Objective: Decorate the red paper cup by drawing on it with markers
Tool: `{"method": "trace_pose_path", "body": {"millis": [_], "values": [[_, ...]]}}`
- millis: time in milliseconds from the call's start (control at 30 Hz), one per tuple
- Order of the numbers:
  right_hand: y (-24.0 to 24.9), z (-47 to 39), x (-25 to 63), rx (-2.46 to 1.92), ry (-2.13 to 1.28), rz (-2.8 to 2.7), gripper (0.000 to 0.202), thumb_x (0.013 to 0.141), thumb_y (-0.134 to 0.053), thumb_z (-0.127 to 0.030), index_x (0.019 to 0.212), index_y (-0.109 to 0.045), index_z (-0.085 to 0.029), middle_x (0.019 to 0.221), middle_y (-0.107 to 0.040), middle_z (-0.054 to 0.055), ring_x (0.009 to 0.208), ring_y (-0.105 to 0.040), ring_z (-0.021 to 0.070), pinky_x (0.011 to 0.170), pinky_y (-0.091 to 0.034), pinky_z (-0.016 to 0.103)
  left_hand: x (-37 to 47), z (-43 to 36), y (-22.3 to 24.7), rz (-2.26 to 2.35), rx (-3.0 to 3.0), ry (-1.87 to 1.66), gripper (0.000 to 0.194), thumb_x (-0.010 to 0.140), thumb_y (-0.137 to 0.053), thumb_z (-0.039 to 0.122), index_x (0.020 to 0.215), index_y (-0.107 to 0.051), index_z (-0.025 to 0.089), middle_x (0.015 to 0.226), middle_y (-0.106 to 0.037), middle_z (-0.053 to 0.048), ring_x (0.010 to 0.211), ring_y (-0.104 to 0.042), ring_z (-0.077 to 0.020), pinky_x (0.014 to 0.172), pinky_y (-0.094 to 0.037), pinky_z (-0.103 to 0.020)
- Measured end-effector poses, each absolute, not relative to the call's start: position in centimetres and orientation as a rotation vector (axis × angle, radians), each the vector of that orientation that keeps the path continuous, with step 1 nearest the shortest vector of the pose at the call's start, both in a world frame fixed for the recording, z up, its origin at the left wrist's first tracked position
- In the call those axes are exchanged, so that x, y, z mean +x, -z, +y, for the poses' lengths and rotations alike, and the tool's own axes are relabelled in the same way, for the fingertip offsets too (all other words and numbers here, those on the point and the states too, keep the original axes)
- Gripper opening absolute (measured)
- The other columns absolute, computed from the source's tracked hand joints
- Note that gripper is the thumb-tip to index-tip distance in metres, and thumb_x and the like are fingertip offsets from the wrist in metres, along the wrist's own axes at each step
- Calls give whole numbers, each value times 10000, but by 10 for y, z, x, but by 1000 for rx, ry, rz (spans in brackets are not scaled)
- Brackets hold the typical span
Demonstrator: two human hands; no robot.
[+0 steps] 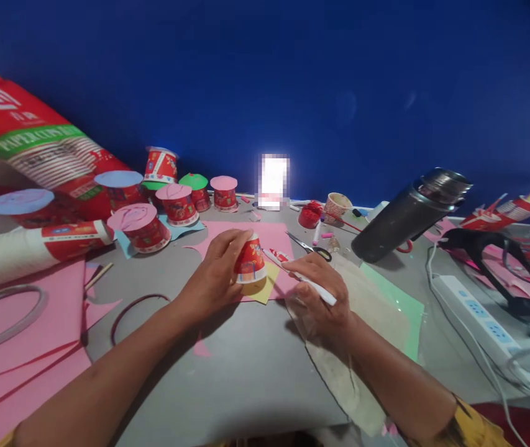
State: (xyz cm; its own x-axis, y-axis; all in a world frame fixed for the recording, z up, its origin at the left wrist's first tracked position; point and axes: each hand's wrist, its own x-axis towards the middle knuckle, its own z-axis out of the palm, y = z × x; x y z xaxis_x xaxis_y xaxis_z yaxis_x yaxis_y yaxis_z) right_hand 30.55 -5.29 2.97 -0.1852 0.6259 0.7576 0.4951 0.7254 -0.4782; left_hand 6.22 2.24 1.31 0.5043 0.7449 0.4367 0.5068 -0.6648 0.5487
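My left hand [220,268] is wrapped round the left side of a red patterned paper cup [250,261], which stands upside down over pink paper [271,233] and a small yellow sheet [267,285]. A white marker [315,287] lies in the closed fingers of my right hand [323,292], its tip pointing left towards the cup but apart from it. Just beyond that hand are scissors [309,246] with black handles, partly open. A cream cloth-like sheet [353,347] lies under my right wrist.
Decorated cups with paper discs [178,202] stand at the back left, near a stack of cups [73,239] and a cup bag [36,130]. On the right are a black flask [404,217], a power strip [479,316] and cables. Pink sheets [27,323] lie left.
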Motion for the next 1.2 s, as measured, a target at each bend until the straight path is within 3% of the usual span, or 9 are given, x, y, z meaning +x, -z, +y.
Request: {"method": "trace_pose_path", "body": {"millis": [167,300,400,500,600,700,800,1200], "values": [[-36,-62,299,-1048,-247,-1694,164,1008,-598,-261,1027,-760,-242,860,-787,57,737,-706,217,683,-557,365,62,21,-15,1045,2352,-879,865,878,-717,211,1651,-351,347,1619,-426,-118,1529,-456,-341,1283,-441,-527],[-35,-62,297,-1142,-449,-1578,137,962,-665,-280,1045,-768,-246,915,-818,58,786,-751,222,711,-585,352,60,19,-20,1054,2344,-821,909,849,-716,209,1653,-308,322,1618,-363,-138,1559,-414,-377,1288,-428,-564],[-35,-60,298,-1168,-597,-1432,136,935,-726,-307,1044,-784,-250,929,-829,53,796,-758,218,713,-591,344,59,17,-23,1077,2351,-806,850,894,-713,303,1641,-309,293,1619,-332,-163,1554,-407,-405,1277,-426,-603],[-35,-58,298,-1183,-651,-1320,75,878,-794,-315,919,-780,-254,820,-786,22,691,-688,185,630,-546,314,58,17,-25,1041,2356,-816,795,925,-689,353,1626,-320,286,1619,-347,-164,1544,-425,-391,1265,-447,-578],[-35,-57,298,-1174,-690,-1228,104,867,-787,-316,805,-737,-249,708,-699,-9,600,-588,149,550,-471,280,59,17,-27,1017,2327,-867,795,883,-679,271,1607,-351,281,1609,-398,-150,1544,-430,-372,1259,-461,-537],[-35,-57,297,-1162,-715,-1184,89,866,-773,-316,835,-733,-243,708,-680,-16,588,-572,140,545,-463,274,61,18,-29,1022,2242,-916,811,824,-703,232,1575,-397,268,1591,-468,-143,1514,-472,-377,1261,-459,-534],[-35,-56,297,-1170,-686,-1244,73,865,-775,-299,904,-762,-239,788,-749,12,679,-667,172,617,-528,299,63,17,-31,1028,2152,-908,813,791,-744,255,1541,-432,245,1573,-512,-152,1472,-523,-388,1247,-473,-533],[-37,-55,300,-1094,-520,-1431,71,918,-745,-264,965,-793,-241,908,-825,30,790,-756,188,734,-592,311,67,11,-36,1055,2016,-794,837,807,-758,310,1566,-405,274,1627,-509,-139,1466,-571,-358,1222,-496,-549]]}}
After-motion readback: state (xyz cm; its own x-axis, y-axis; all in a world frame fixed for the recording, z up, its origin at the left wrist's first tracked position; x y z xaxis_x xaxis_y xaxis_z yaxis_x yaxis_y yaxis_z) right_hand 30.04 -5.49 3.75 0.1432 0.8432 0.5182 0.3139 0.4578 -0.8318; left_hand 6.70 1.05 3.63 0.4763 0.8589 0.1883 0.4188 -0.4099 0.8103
